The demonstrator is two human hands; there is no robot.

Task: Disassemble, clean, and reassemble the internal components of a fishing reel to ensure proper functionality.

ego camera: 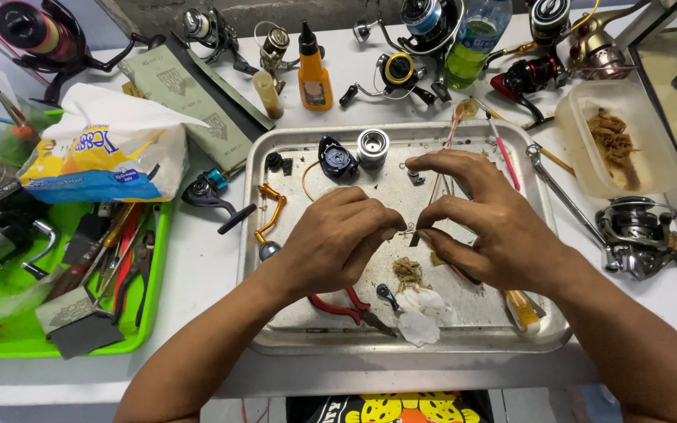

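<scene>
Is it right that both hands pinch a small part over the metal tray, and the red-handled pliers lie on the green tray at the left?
Not quite. In the head view the red-handled pliers lie on the metal tray, below the left hand. The rest holds: left and right hand pinch a small part over it.

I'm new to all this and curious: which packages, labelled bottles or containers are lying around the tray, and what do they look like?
Tissue pack: left of the metal tray, soft plastic, yellow, blue and white.
Orange bottle: behind the tray, black pointed cap, small label.
Clear bottle: back centre-right, green liquid, blue-green label.
Plastic tub: right of the tray, clear, brown shreds inside.
Flat boxes: back left, grey-green, long.
</scene>
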